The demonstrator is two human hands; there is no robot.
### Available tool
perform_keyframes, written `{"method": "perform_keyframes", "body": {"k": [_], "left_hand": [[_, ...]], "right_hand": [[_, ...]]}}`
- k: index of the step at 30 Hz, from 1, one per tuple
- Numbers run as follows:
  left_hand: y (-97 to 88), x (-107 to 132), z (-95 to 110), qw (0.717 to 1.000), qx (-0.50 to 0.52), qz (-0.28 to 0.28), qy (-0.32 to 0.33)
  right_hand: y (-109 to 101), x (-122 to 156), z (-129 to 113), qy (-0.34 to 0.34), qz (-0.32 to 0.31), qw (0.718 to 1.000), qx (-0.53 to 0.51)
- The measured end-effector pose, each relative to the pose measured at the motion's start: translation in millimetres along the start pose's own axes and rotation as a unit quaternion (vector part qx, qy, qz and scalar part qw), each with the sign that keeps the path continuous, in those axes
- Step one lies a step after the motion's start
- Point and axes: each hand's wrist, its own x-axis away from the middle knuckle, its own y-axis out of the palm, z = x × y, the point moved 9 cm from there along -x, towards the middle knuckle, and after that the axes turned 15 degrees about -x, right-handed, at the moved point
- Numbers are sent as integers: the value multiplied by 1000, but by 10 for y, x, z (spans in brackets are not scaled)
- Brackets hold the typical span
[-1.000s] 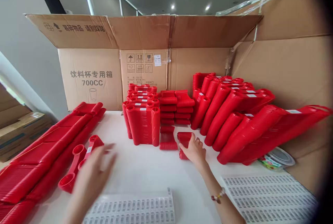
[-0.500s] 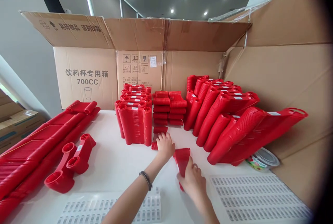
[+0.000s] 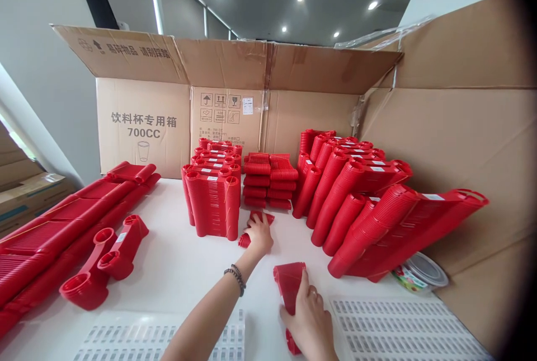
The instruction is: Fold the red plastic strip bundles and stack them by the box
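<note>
Head view puts both of our hands over the white table (image 3: 184,260), each on its own bundle of red plastic pieces. Our left hand (image 3: 258,235) is stretched well forward, just beside the foot of the upright stack (image 3: 212,204), with its fingers curled down over the far bundle (image 3: 263,217). That bundle lies flat, its long axis running from near-left to far-right, and a red end shows on either side of the hand. Our right hand (image 3: 308,316) is much nearer to us, wrapped tight round the near bundle (image 3: 289,282), which points away from us and flares at its far end. The two bundles lie apart, the near one to the right of our left forearm. A label sheet (image 3: 403,327) lies just right of the right hand, and leaning red rows (image 3: 364,204) stand beyond it.
</note>
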Motion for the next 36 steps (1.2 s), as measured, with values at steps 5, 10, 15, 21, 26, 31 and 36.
{"method": "perform_keyframes", "body": {"k": [5,10,15,21,26,31,36], "left_hand": [[94,244,43,998,-2,-43,40],[169,565,-188,994,-28,-70,74],[252,905,-685,993,-46,-61,95],[318,990,-1273,983,-62,-54,163],[319,959,-1658,964,-45,-57,255],[319,1014,-2054,961,-36,-61,268],[309,1001,-2369,969,-88,-58,224]], "right_hand": [[-3,-49,-42,-11,12,1000,-8],[-92,-75,19,-7,-9,999,-35],[-211,-165,-161,-42,-33,997,-54],[-222,-129,-806,-117,-91,982,-121],[-64,-22,-1426,-202,-188,950,-147],[217,55,-2067,-330,-285,893,-113],[537,44,-2511,-392,-329,857,-57]]}}
